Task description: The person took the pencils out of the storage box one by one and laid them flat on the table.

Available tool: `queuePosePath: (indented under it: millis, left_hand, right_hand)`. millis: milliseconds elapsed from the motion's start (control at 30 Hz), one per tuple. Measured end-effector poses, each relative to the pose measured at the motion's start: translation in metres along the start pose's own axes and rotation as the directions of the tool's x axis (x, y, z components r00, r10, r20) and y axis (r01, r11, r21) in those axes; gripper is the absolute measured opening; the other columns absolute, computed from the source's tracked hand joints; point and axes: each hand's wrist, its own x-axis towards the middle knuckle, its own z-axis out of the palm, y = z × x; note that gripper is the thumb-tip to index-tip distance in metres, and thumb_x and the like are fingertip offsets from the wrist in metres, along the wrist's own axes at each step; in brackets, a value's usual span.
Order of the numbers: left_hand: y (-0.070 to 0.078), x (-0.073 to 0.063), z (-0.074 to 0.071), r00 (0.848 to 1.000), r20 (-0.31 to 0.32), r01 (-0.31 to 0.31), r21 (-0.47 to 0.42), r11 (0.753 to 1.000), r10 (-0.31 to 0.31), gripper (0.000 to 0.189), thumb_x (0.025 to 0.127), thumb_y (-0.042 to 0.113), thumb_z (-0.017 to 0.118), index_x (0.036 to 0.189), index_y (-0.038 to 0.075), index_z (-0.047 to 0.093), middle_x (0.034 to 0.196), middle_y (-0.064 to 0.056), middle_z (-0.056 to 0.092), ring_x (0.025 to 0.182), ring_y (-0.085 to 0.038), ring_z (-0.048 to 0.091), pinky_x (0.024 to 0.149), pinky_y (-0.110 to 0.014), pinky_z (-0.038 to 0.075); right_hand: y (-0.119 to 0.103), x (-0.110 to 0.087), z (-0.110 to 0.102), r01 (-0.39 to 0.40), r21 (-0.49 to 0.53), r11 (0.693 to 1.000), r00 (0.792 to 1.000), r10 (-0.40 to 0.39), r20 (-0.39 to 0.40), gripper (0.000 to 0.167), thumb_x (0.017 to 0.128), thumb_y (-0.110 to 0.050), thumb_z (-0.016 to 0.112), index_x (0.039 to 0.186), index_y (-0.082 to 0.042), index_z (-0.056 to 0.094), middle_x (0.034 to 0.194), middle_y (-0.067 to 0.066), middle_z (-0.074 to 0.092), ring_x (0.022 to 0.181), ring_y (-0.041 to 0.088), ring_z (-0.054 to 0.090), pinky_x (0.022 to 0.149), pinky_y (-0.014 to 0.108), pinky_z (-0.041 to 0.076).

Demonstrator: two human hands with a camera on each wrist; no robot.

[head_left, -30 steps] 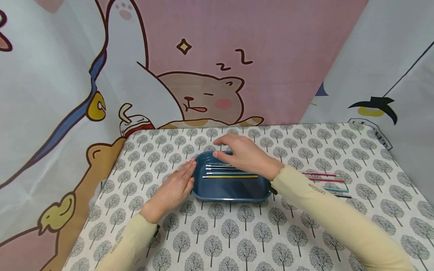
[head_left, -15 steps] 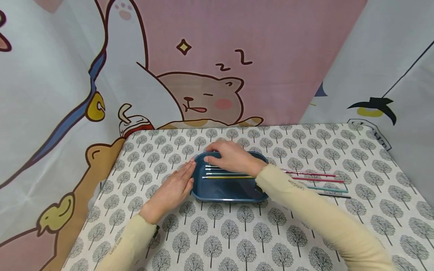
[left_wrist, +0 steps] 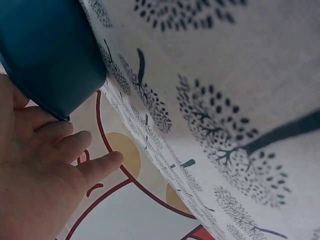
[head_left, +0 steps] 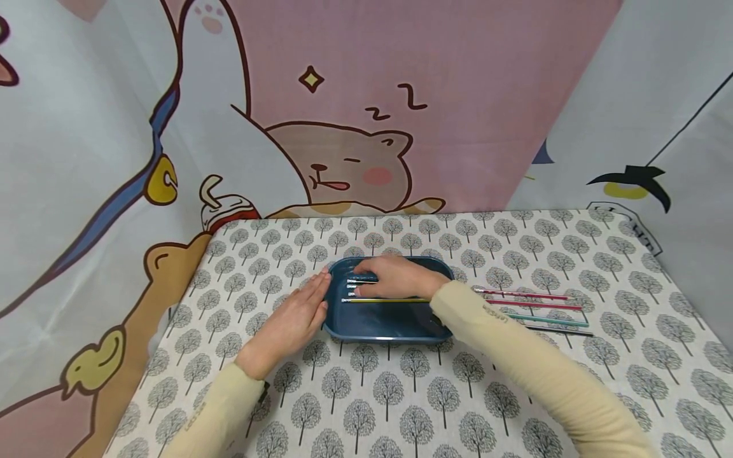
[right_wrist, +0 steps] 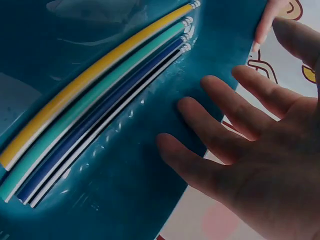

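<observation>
A dark blue rectangular tray (head_left: 389, 326) stands on the cloth. Along its left end lies my left hand (head_left: 292, 321), its straight fingers touching the rim; in the left wrist view those fingers (left_wrist: 65, 135) are at the tray's edge. My right hand (head_left: 395, 278) is over the tray's far half, above pencils laid side by side. The right wrist view shows it with spread fingers (right_wrist: 192, 117), nothing in them, beside a yellow pencil (right_wrist: 65, 97), a teal one (right_wrist: 132, 56), a navy one and a black-and-white one. The hand partly hides them in the head view.
To the right of the tray, partly behind the right sleeve (head_left: 515, 331), lie red pencils (head_left: 538, 306), a teal pencil (head_left: 558, 319) and a black pencil (head_left: 564, 331). A tree-print cloth (head_left: 389, 407) covers the table. Cartoon-printed curtains (head_left: 458, 76) hang behind and at the sides.
My right hand has moved slightly left and nearer to me, down over the pencils in the tray. The left hand and the tray have not visibly moved.
</observation>
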Motion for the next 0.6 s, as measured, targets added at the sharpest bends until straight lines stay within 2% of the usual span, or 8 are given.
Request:
queuePosePath:
  millis: [267,467,600]
  left_hand:
    - [-0.001,-0.001,0.000,1.000,-0.003,0.002,-0.003,1.000,-0.002,0.057,0.112,0.027,0.042,0.163,0.005,0.029,0.169,-0.013,0.027,0.153,-0.031,0.031,0.119,-0.058,0.035]
    - [-0.001,-0.001,0.001,1.000,-0.010,0.002,-0.014,1.000,-0.002,0.057,0.112,0.028,0.041,0.163,0.004,0.029,0.168,-0.014,0.028,0.153,-0.031,0.032,0.119,-0.058,0.035]
    - [-0.001,-0.001,0.001,1.000,-0.013,-0.003,-0.015,1.000,0.003,0.057,0.111,0.027,0.042,0.162,0.004,0.030,0.168,-0.014,0.029,0.152,-0.033,0.033,0.118,-0.059,0.035]
  right_hand:
    - [0.003,0.000,0.010,-0.061,-0.043,0.997,0.997,0.063,0.050,0.057,0.099,-0.033,0.071,0.149,-0.008,0.057,0.150,0.009,0.057,0.139,0.025,0.052,0.116,0.044,0.044]
    - [0.008,0.002,0.016,-0.035,-0.098,0.995,0.999,0.037,0.021,0.052,0.098,-0.029,0.074,0.144,-0.007,0.062,0.144,0.011,0.061,0.134,0.026,0.056,0.114,0.043,0.046]
    - [0.011,0.003,0.018,0.022,-0.101,0.995,1.000,-0.023,-0.003,0.042,0.095,-0.023,0.078,0.133,-0.009,0.070,0.130,0.006,0.069,0.119,0.022,0.064,0.103,0.039,0.054]
